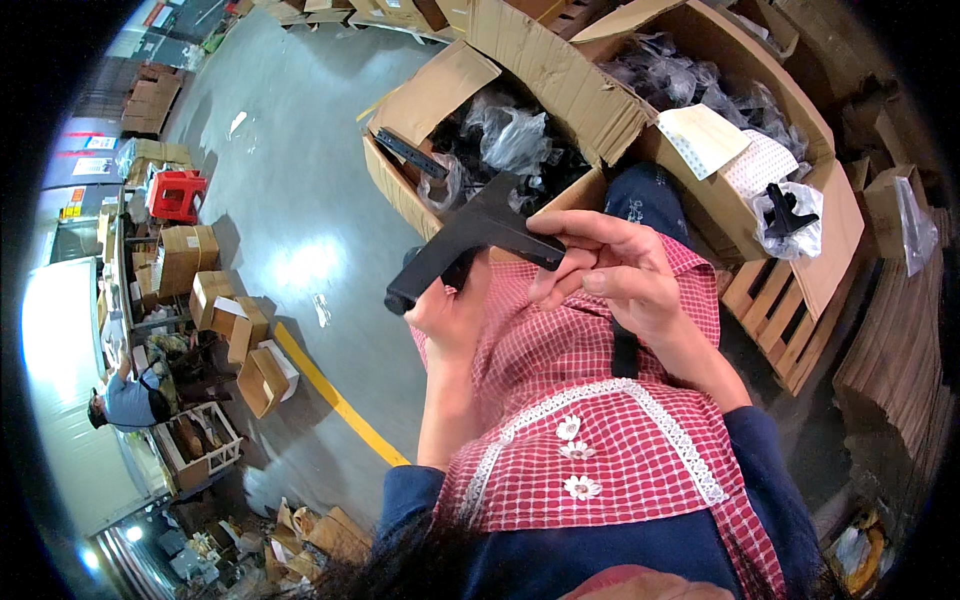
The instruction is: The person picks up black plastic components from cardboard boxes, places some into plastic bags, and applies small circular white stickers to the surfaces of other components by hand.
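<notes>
A black branched part point(482, 222) sits just above the centre of the view, held over the lap, one arm reaching toward eight o'clock, one toward one o'clock and a shorter one toward four o'clock. The left grip point(452, 318) is closed around it from below, thumb and fingers pinching its body, much of the fingers hidden behind it. The right grip point(635, 278), on the part's three o'clock side, has its fingers curled and its index fingertip at the end of the shorter arm; whether it pinches the part, I cannot tell. At twelve o'clock, just beyond the part, an open cardboard box point(395, 185) holds more dark pieces and clear plastic bags point(515, 137), with a long black bar point(410, 152) lying at its ten o'clock edge. Toward two o'clock stands a larger carton point(825, 165) with plastic wrapping, pale sheets point(705, 138) and another black piece point(787, 212) on clear plastic; a wooden pallet point(770, 325) shows below it at three o'clock. A red checked apron point(560, 350) spreads toward five o'clock. Across the grey floor point(310, 170), a yellow line point(340, 400) runs at eight o'clock, a red stool point(178, 195) stands between nine and ten, and a co-worker in blue point(130, 400) is between eight and nine.
</notes>
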### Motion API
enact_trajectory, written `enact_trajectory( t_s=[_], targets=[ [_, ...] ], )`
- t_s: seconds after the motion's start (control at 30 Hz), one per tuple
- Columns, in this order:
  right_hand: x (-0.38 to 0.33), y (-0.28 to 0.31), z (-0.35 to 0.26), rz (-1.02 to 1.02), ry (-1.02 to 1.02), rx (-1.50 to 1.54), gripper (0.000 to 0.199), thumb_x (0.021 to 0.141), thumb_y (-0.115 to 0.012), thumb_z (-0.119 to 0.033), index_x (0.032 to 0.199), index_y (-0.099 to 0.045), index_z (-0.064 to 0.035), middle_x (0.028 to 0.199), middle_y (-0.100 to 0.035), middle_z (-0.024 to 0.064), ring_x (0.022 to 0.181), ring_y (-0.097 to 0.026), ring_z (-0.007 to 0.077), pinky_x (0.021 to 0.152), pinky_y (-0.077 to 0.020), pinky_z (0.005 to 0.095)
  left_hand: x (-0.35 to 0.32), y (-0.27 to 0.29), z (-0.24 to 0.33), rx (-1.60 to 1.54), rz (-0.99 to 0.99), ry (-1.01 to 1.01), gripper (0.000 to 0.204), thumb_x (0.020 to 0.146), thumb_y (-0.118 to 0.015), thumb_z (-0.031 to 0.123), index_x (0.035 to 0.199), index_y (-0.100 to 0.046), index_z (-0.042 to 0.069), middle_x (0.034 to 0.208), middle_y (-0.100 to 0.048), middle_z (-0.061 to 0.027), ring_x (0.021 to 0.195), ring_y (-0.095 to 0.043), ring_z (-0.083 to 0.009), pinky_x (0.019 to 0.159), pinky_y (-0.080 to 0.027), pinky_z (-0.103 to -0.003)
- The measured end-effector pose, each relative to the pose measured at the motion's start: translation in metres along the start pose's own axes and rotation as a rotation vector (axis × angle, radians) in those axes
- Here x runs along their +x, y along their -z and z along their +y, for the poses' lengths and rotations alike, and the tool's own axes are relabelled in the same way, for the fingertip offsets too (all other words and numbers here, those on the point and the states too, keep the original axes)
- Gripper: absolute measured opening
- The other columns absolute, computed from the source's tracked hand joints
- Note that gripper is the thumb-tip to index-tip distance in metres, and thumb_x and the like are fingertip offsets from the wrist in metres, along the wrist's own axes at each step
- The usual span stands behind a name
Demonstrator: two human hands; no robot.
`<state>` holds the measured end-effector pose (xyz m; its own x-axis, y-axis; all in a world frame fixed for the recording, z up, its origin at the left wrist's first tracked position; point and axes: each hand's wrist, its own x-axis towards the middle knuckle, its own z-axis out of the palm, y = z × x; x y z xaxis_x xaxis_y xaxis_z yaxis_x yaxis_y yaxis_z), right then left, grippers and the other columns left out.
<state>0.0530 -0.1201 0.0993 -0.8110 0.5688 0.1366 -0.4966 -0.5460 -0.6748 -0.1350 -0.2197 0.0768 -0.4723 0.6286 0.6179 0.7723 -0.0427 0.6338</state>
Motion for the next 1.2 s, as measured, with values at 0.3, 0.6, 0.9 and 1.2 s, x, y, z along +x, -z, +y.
enact_trajectory(
  t_s=[0.3, 0.6, 0.9, 1.2],
  targets=[
    [0.0, -0.009, 0.0, 0.036, -0.023, 0.08, 0.048, 0.085, -0.055, -0.001, 0.132, -0.051, 0.0106, 0.115, -0.067, 0.0244, 0.09, -0.073, 0.032, 0.08, -0.0629, 0.042, -0.009, 0.007, -0.011, -0.005, -0.008, -0.057, 0.029, 0.074, -0.08, -0.002, 0.103, -0.072, 0.0, 0.08, -0.067, -0.0074, 0.067, -0.062, -0.0165, 0.062, -0.049, -0.029],
    [-0.004, -0.006, 0.0, 0.061, 0.055, -0.008, 0.037, 0.083, -0.057, -0.001, 0.119, -0.057, 0.0064, 0.104, -0.071, 0.0153, 0.089, -0.071, 0.0173, 0.077, -0.0554, 0.0275, 0.006, 0.019, 0.005, 0.18, 0.031, -0.402, 0.044, 0.065, -0.073, -0.002, 0.11, -0.072, -0.003, 0.083, -0.069, -0.0083, 0.068, -0.063, -0.0216, 0.064, -0.052, -0.032],
    [0.002, -0.009, 0.004, 0.071, -0.291, -0.221, 0.026, 0.098, -0.067, -0.022, 0.107, -0.07, 0.0018, 0.097, -0.072, 0.0016, 0.084, -0.064, 0.0072, 0.073, -0.0521, 0.0244, 0.016, 0.032, 0.013, 0.083, -0.22, -0.688, 0.043, 0.069, -0.071, 0.006, 0.111, -0.072, -0.004, 0.082, -0.065, -0.0057, 0.065, -0.061, -0.0177, 0.058, -0.052, -0.03],
    [0.015, 0.024, 0.01, 0.491, -0.347, -0.115, 0.043, 0.103, -0.054, -0.044, 0.091, -0.069, -0.0053, 0.075, -0.065, 0.0016, 0.062, -0.059, 0.0096, 0.058, -0.0461, 0.0232, 0.028, 0.033, 0.016, 0.084, -0.378, -0.742, 0.05, 0.068, -0.069, 0.007, 0.116, -0.069, -0.003, 0.073, -0.056, -0.0017, 0.062, -0.057, -0.0151, 0.053, -0.049, -0.027]
  ],
)
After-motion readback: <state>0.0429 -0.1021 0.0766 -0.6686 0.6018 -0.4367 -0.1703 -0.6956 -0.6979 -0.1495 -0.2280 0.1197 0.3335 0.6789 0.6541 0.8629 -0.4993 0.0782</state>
